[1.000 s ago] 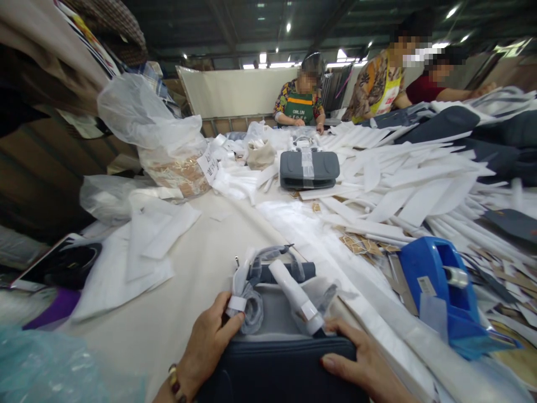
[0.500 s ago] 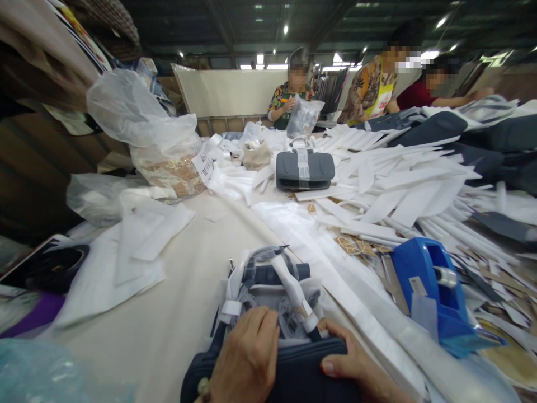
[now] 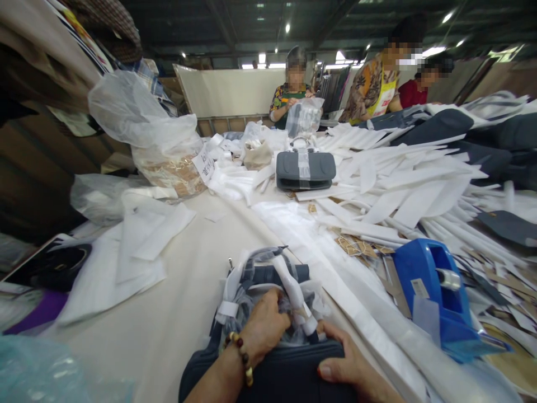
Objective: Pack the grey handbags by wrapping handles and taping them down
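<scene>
A dark navy handbag (image 3: 289,372) lies at the near edge of the table, its handles (image 3: 268,274) wrapped in clear plastic and white foam. My left hand (image 3: 262,324), with a bead bracelet at the wrist, reaches over the bag's top, its fingers curled into the crumpled plastic wrap (image 3: 293,302) under the handles. On the bag's right upper corner rests my right hand (image 3: 350,366), thumb along the edge, gripping it.
A blue tape dispenser (image 3: 438,294) stands to the right. White foam strips (image 3: 398,196) cover the right side. A grey wrapped handbag (image 3: 305,169) sits mid-table. Plastic bags (image 3: 146,129) pile at the left. Three people work at the far end, one holding a clear bag (image 3: 304,116).
My left hand moved from the bag's left handle end across to the middle and dug into the plastic wrap. The far person lifted a clear bag.
</scene>
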Motion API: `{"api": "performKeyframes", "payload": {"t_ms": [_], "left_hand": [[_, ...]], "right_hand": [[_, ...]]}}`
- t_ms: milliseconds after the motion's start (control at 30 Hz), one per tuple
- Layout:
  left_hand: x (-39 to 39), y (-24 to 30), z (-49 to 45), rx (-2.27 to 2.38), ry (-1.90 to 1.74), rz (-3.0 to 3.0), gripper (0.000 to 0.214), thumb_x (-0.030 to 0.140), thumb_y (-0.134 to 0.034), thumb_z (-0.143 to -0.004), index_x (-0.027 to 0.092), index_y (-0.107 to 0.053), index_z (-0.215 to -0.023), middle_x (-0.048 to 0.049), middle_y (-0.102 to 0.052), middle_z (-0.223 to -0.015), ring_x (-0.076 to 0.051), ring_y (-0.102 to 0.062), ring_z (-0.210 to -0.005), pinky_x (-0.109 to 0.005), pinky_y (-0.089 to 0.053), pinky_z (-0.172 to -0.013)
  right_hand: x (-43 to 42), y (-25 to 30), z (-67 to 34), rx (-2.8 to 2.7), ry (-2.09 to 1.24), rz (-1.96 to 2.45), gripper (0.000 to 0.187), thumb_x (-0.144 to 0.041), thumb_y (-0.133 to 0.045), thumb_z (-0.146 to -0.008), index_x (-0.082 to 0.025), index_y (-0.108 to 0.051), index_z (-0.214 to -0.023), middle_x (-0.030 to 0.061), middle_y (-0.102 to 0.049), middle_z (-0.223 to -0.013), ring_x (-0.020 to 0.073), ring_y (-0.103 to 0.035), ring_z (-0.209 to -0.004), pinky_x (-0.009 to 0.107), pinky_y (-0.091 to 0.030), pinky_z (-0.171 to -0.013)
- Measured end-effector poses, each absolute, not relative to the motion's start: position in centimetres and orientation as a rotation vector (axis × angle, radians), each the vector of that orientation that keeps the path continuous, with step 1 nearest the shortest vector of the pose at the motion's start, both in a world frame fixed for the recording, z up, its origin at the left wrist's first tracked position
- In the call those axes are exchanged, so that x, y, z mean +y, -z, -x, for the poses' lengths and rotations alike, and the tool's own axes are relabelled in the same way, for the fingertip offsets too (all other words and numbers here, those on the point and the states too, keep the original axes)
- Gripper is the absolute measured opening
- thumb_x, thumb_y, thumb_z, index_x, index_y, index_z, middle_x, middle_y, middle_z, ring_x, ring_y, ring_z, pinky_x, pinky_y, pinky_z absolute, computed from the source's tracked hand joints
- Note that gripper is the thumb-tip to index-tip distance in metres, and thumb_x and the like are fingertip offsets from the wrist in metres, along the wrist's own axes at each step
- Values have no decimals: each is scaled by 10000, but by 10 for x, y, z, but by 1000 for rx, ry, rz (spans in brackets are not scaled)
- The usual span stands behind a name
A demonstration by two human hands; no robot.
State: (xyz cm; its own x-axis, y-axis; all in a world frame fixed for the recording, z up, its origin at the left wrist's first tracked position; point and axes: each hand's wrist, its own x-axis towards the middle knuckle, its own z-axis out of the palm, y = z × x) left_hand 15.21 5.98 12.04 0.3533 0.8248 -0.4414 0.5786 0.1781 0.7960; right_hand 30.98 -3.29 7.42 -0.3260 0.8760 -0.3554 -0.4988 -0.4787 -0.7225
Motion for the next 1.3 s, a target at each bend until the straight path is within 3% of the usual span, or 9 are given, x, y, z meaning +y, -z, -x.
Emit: {"api": "performKeyframes", "payload": {"t_ms": [100,200,267,400,567,800,967,1067,1300], "left_hand": [[60,-117,-151,1344,-286,-1460,353,149,-524,-660,130,-600,-1004,-84,-669,-1000,-226,-591,-968,-283,-439,-805],[62,-117,-151,1336,-288,-1457,340,134,-503,-683,123,-601,-1008,-84,-661,-1015,-218,-584,-969,-286,-425,-818],[63,-118,-151,1327,-280,-1472,335,119,-502,-683,129,-612,-999,-78,-663,-1010,-216,-580,-963,-285,-416,-819],[63,-121,-151,1332,-258,-1492,337,102,-518,-669,129,-623,-988,-73,-671,-966,-214,-587,-904,-283,-415,-770],[63,-123,-151,1334,-259,-1529,331,115,-538,-676,140,-631,-993,-58,-679,-961,-201,-596,-868,-263,-411,-750],[64,-120,-151,1363,-251,-1619,343,116,-542,-680,125,-630,-1011,-93,-684,-988,-227,-608,-905,-276,-417,-766],[63,-120,-151,1380,-263,-1657,343,107,-526,-681,145,-633,-1005,-97,-687,-995,-241,-611,-945,-305,-416,-812],[63,-120,-152,1376,-259,-1673,338,123,-539,-677,145,-630,-1002,-102,-688,-984,-251,-613,-943,-315,-424,-806],[62,-124,-152,1385,-248,-1686,380,113,-552,-666,138,-615,-1040,-96,-686,-989,-236,-615,-949,-298,-429,-815]], "right_hand": [[-33,-78,-310,-680,-1853,1020,455,-466,-788,-534,-198,-548,-813,-24,-601,-699,139,-554,-610,238,-402,-590],[-30,-78,-313,-774,-1568,1267,434,-615,-626,-703,-211,-572,-852,14,-627,-776,197,-584,-749,287,-441,-672],[-24,-74,-317,-805,-1399,1407,430,-620,-556,-773,-218,-552,-926,25,-632,-790,212,-596,-777,309,-457,-699],[-8,-66,-326,-1008,-1258,1430,491,-539,-637,-745,-216,-502,-1088,12,-620,-771,194,-605,-684,293,-463,-626],[11,-74,-329,-1499,-1105,1526,314,-481,-485,-844,-206,-631,-801,6,-601,-719,165,-533,-662,265,-415,-618],[27,-81,-321,-1601,-1263,1471,280,-395,-532,-780,-195,-547,-586,-36,-496,-550,137,-465,-559,227,-367,-519],[23,-80,-321,-1420,-1122,1586,114,-306,-592,-735,-213,-556,-791,-41,-523,-603,143,-473,-564,246,-357,-546],[28,-83,-321,-1400,-1214,1536,81,-287,-595,-727,-206,-596,-735,-25,-549,-629,162,-493,-621,265,-362,-601],[46,-94,-315,-1294,-1718,1265,239,-394,-662,-690,-172,-646,-603,-27,-552,-589,156,-514,-644,263,-401,-636]]}}
